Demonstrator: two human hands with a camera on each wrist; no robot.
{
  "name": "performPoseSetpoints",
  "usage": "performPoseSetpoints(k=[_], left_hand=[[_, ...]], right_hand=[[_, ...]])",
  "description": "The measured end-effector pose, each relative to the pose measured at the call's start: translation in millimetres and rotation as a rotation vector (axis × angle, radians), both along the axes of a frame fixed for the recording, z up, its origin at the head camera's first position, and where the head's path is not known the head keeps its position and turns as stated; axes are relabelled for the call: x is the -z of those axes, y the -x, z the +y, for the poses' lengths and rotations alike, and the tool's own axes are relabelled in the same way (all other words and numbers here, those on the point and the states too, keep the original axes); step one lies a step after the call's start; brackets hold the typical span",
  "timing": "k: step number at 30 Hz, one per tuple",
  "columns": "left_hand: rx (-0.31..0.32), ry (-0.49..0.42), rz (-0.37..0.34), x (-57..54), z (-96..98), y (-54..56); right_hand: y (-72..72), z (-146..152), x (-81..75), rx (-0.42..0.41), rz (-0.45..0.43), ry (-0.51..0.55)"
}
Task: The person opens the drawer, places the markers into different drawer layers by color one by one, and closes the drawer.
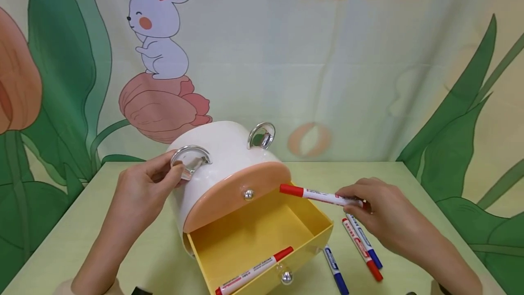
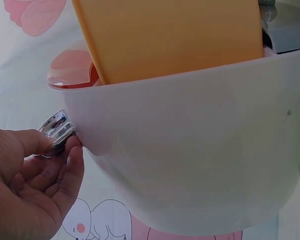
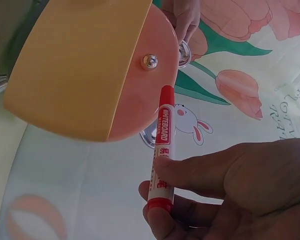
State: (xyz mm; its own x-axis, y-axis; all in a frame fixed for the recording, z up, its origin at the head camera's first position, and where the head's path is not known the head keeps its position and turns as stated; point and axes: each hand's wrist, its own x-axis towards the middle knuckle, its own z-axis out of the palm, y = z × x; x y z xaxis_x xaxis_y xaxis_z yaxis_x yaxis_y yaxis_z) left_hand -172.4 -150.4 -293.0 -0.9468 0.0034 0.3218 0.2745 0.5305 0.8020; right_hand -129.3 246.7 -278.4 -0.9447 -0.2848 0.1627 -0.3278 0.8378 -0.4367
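Red whiteboard marker (image 1: 313, 195) is being held up off the counter (image 1: 139, 251) by the right grip (image 1: 380, 201), right of the white box (image 1: 221, 142), its cap being pointed at the peach front panel (image 1: 229, 199). Right grip: narrow, barrel being pinched by thumb and fingers near the tail; cap half is being left exposed. Clearance from cap to yellow drawer (image 1: 254, 231) can't be told. Handling, by judgement: light, stiff, smooth plastic, hardly fragile, somewhat slippery, likely to swivel when being pinched this far back. Mid-barrel is being favoured as the place to take hold; cap is best avoided, since it could be pulled off. Left grip (image 1: 143, 185): also narrow, left chrome ring (image 1: 190, 148) of the box being pinched, box probably being steadied. Box is being judged rigid and glossy, so might slide if bumped. A second red marker (image 1: 255, 270) is being held inside the drawer, along its front wall. Two blue markers (image 1: 336, 270) and a third red marker (image 1: 362, 250) are being supported by the counter, right of the drawer.
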Motion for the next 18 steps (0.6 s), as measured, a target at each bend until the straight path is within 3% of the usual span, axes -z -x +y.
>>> performPoseSetpoints(k=[18], left_hand=[[-0.001, 0.007, -0.015, 0.2, 0.2, 1.0]], right_hand=[[6.2, -29, -6.4, -0.260, -0.002, 0.017]])
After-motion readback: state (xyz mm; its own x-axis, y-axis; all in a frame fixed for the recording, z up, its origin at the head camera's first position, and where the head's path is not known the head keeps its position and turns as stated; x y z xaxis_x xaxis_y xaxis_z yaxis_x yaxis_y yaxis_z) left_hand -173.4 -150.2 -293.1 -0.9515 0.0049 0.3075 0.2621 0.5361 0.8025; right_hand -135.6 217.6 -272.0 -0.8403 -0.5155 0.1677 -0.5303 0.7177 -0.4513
